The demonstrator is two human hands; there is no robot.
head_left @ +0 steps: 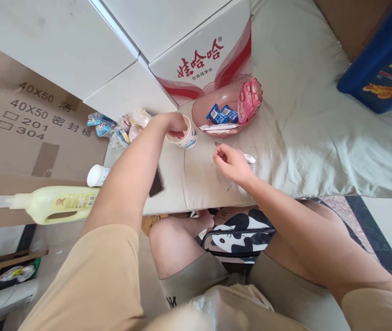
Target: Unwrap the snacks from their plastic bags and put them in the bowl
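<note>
My left hand (178,125) reaches down into a white paper cup (189,138) with blue print. Its fingers are bent together inside the rim, and whatever they grip is hidden. Just in front of the pink scalloped bowl (213,99), my right hand (230,162) is held in a pinch. A tiny dark bit shows at its fingertips, too small to name. Behind that hand a small white object (249,158) lies on the cloth, partly covered. The bowl holds blue packets (221,114), pink packets (249,101) and a flat white wrapper (218,128).
A white-and-red carton (202,64) stands behind the bowl. Clear-wrapped packets (127,128), a second paper cup (98,175), a dark phone-like slab (156,185) and a yellow bottle (61,204) lie around my left arm. At right stands a blue container (382,69).
</note>
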